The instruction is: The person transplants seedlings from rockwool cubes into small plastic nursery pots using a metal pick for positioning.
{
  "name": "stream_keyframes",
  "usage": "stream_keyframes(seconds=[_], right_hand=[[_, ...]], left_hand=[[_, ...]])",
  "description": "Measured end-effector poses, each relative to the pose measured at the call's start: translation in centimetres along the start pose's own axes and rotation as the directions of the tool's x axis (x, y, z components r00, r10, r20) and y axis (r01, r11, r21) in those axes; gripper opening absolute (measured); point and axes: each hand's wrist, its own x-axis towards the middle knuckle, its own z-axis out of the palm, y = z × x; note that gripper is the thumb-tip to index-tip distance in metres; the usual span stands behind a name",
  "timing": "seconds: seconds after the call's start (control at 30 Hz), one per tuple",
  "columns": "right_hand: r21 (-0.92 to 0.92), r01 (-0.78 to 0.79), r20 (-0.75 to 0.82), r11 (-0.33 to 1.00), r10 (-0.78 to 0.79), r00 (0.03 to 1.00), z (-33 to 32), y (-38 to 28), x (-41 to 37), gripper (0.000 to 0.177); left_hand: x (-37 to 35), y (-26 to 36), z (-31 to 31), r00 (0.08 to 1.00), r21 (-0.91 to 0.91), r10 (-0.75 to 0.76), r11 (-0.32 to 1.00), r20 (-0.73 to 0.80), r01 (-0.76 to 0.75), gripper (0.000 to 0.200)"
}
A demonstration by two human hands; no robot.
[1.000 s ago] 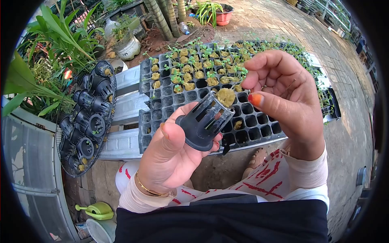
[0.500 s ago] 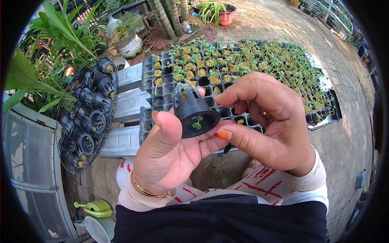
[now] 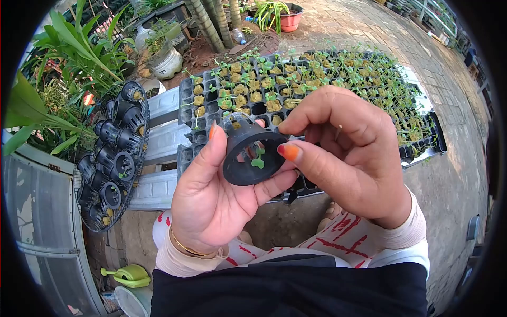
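Note:
A black net pot [image 3: 240,168] lies tilted in my left hand [image 3: 208,195], its wide mouth turned toward me. My left thumb and fingers wrap round its slotted sides. A small green seedling [image 3: 257,160] shows inside the mouth, and a bit of tan growing medium [image 3: 236,125] is visible at the far end. My right hand [image 3: 351,158] is close on the right, thumb tip right at the pot's rim. Its index finger bends above the thumb with a gap between the two tips; the other fingers curl inward, partly hidden.
Behind my hands, a black seedling tray [image 3: 199,120] of sprouts in tan plugs rests on a slatted metal bench [image 3: 158,145]. To the left, a black mesh basket [image 3: 84,214] holds several net pots. A green watering can [image 3: 132,276] stands low left; leafy plants [image 3: 79,47] grow beyond.
My left hand has tipped the net pot so its mouth faces me more and the seedling shows more fully. My right thumb has shifted up slightly along the rim.

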Motion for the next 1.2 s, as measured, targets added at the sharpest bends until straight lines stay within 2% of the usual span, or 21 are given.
stream_keyframes(seconds=[0.03,0.1,0.13,0.23,0.3,0.33,0.4,0.43,0.47,0.5,0.57,0.6,0.63,0.7,0.77,0.83,0.87,0.9,1.03,1.1,1.2], right_hand=[[0.090,-0.102,-0.004,0.991,0.103,0.995,-0.2,-0.3,0.0,0.007],[0.234,-0.063,-0.076,0.970,0.083,0.994,-0.7,-0.5,0.2,0.015],[0.149,-0.080,-0.117,0.986,0.098,0.988,-1.2,-0.8,0.1,0.024],[0.212,-0.106,-0.132,0.972,0.136,0.982,-1.8,-0.9,0.4,0.024],[0.223,-0.120,-0.086,0.967,0.143,0.986,-1.9,-0.8,0.4,0.026],[0.236,-0.139,-0.040,0.962,0.153,0.987,-1.9,-0.7,0.4,0.028],[0.252,-0.131,-0.028,0.959,0.142,0.989,-2.3,-0.5,0.3,0.030],[0.267,-0.129,-0.013,0.955,0.138,0.990,-2.5,-0.5,0.3,0.031],[0.286,-0.037,-0.048,0.958,0.053,0.997,-2.4,-0.5,0.4,0.036],[0.284,-0.033,-0.047,0.958,0.048,0.998,-2.4,-0.4,0.5,0.036],[0.050,0.216,-0.205,0.975,-0.202,0.958,-2.7,-0.2,0.7,0.042],[-0.061,0.267,-0.179,0.962,-0.274,0.945,-3.4,-0.1,0.8,0.046],[-0.063,0.268,-0.177,0.961,-0.275,0.945,-3.6,-0.3,0.5,0.046],[0.044,0.153,-0.154,0.987,-0.145,0.977,-3.8,-0.7,-0.1,0.043],[0.089,0.178,-0.097,0.980,-0.170,0.981,-3.5,-0.4,-0.3,0.040],[0.205,0.173,-0.152,0.963,-0.143,0.978,-2.7,-0.5,-0.5,0.036],[0.293,0.181,-0.154,0.939,-0.140,0.978,-2.7,-0.3,-0.4,0.026],[0.290,0.182,-0.151,0.939,-0.143,0.978,-2.6,-0.2,-0.4,0.026],[0.401,0.091,-0.063,0.912,-0.072,0.995,-1.3,0.7,-0.9,0.014],[0.387,0.102,-0.125,0.916,-0.058,0.990,-0.5,0.6,-1.2,0.014],[0.374,0.136,-0.109,0.918,-0.102,0.989,-0.4,0.6,-1.4,0.011]], left_hand=[[0.0,0.1,0.1,1.000,0.000,0.000,1.000,0.001,0.000,0.063],[0.2,0.5,0.6,0.997,-0.110,-0.058,0.992,-0.040,0.053,0.064],[0.2,0.5,0.5,0.998,-0.109,-0.055,0.993,-0.038,0.051,0.064],[0.1,0.6,0.7,0.996,-0.178,-0.087,0.980,0.002,0.086,0.064],[0.0,0.4,1.3,0.989,-0.146,-0.119,0.984,-0.086,0.106,0.059],[0.0,0.4,1.1,0.990,-0.142,-0.118,0.984,-0.082,0.106,0.059],[0.0,0.7,0.3,0.989,0.071,-0.145,0.987,0.027,0.142,0.053],[0.0,0.5,0.8,0.989,0.074,-0.143,0.987,0.031,0.141,0.053],[-0.1,0.2,1.7,0.997,0.386,-0.049,0.920,-0.064,0.070,0.057],[-0.1,0.1,2.3,0.990,0.661,0.074,0.750,-0.124,0.027,0.062],[-0.1,0.0,1.8,0.993,0.649,0.078,0.761,-0.084,-0.004,0.062],[0.0,-0.3,1.7,0.985,0.767,0.165,0.638,-0.050,-0.067,0.062],[0.0,-0.5,1.6,0.970,0.862,0.244,0.492,-0.003,-0.121,0.062],[0.0,-0.5,1.3,0.965,0.866,0.262,0.483,0.001,-0.132,0.062],[0.0,-0.4,1.0,0.958,0.919,0.276,0.351,0.082,-0.180,0.059],[0.2,-0.2,0.9,0.956,0.925,0.272,0.324,0.108,-0.197,0.057],[0.3,-0.2,0.4,0.928,0.953,0.307,0.148,0.210,-0.264,0.055],[0.3,-0.1,0.2,0.893,0.947,0.324,-0.033,0.312,-0.319,0.054],[0.4,-0.3,0.3,0.862,0.924,0.335,-0.106,0.381,-0.367,0.054],[0.3,-0.2,0.4,0.845,0.886,0.305,-0.300,0.439,-0.353,0.053],[0.4,-0.2,0.4,0.829,0.864,0.295,-0.332,0.476,-0.378,0.053]])
